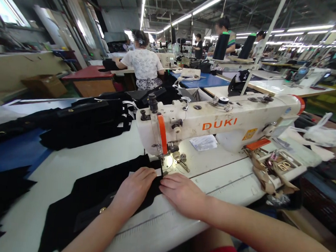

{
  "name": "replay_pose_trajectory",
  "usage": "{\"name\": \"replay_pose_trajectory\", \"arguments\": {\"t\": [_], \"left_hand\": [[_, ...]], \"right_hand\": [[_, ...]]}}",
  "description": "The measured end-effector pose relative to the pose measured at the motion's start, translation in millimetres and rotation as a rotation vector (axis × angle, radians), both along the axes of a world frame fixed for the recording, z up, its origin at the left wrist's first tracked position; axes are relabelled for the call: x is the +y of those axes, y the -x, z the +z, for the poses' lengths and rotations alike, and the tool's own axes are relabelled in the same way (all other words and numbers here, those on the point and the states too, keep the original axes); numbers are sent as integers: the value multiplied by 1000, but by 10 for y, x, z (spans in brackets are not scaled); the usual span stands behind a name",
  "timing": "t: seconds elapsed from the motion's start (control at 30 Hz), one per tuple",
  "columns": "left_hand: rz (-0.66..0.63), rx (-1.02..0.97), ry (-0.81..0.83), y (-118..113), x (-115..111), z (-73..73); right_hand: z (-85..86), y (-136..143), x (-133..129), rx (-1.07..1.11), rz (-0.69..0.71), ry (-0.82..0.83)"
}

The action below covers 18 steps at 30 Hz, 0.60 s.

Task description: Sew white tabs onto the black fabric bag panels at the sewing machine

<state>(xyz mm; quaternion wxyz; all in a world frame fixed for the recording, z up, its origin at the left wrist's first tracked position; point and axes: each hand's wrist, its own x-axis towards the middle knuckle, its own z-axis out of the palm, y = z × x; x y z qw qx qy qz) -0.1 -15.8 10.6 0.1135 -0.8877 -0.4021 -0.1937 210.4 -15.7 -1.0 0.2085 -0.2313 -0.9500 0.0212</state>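
A black fabric piece (94, 186) lies on the white sewing table, its far edge beneath the sewing machine (220, 124) near the lit needle area. My left hand (135, 189) is closed on that fabric, fingertips beside a small white strip (158, 172). Close to it, my right hand (182, 194) pinches the fabric's right edge just in front of the needle plate (167, 163). Both hands' fingertips are partly hidden against the dark cloth. A gold-coloured metal fitting (102, 210) shows on the fabric next to my left wrist.
Stacked black pieces (90, 116) lie behind and left, with more black fabric (1, 199) at the left edge. A tray (290, 165) of metal rings and tan straps sits at right. Paper slips (203, 142) rest under the machine arm. A person (143, 63) sits ahead.
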Motion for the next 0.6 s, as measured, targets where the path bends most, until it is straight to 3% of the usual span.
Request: {"name": "replay_pose_trajectory", "arguments": {"t": [0.6], "left_hand": [[-44, 37, -98, -25, 0, -23]], "right_hand": [[35, -11, -5, -1, -2, 18]]}}
